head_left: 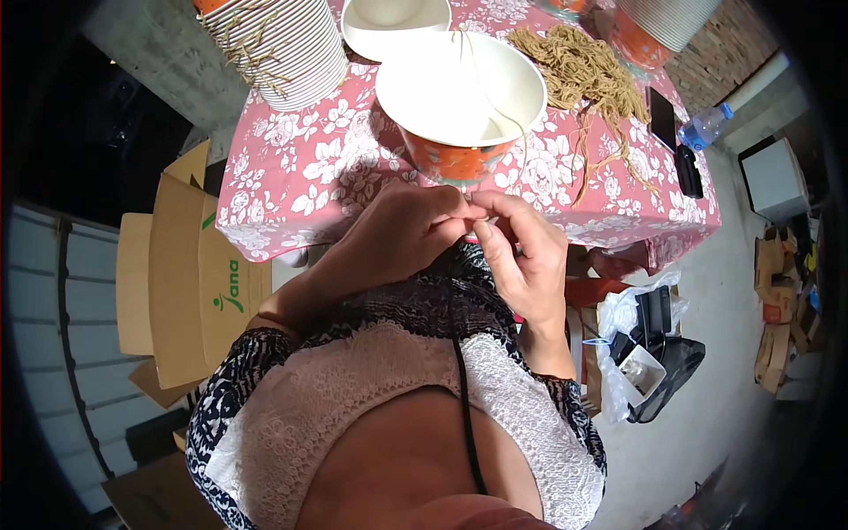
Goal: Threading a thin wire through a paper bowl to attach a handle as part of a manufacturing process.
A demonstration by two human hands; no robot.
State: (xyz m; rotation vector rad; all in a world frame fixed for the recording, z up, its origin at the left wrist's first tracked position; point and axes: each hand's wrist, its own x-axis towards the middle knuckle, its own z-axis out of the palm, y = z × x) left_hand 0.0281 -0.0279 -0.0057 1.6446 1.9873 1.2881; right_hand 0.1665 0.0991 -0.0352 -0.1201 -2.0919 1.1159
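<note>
My left hand [402, 225] and my right hand [528, 256] meet in front of my chest, just off the table's near edge. Both are closed, with fingertips pinched close together. Whatever lies between them is too small or hidden to make out. Right beyond my fingers stands an orange paper bucket [455, 159] with a white inside. A thin pale cord [481, 79] trails over its rim and down inside. To the bucket's right lies a tangled heap of tan cords [583, 75], some strands straggling toward the near edge.
A floral pink cloth [309, 168] covers the table. Stacked buckets [283, 53] with cords on them rise at left, and another stack [658, 31] at far right. White containers [397, 26], a phone [661, 117], a black case [688, 171] and a bottle [705, 128] surround them. Cardboard boxes [194, 274] stand left.
</note>
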